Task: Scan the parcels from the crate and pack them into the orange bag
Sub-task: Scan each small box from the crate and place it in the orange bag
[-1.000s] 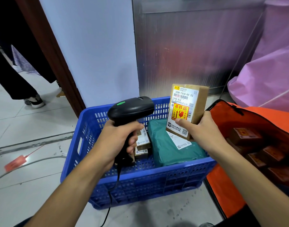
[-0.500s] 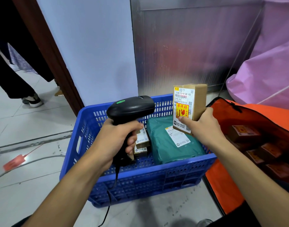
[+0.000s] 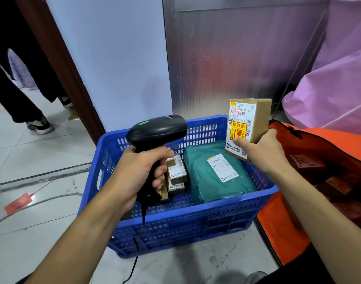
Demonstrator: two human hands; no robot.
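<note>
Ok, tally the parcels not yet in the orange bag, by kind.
Tall brown cardboard box, gripped by the right hand: 1
Green plastic mailer lying in the blue plastic crate: 1
Small brown cardboard boxes in the crate: 2 plain, others possibly hidden behind the left hand and black scanner
Total: 4 in view

The left hand (image 3: pixel 134 171) grips a black barcode scanner (image 3: pixel 155 134) above a blue crate (image 3: pixel 196 218). The right hand (image 3: pixel 261 152) holds a brown parcel (image 3: pixel 249 124) upright over the crate's right rim. Inside lie a green mailer (image 3: pixel 216 171) and small boxes (image 3: pixel 176 171). An open orange bag (image 3: pixel 278 228) touches the crate's right side.
</note>
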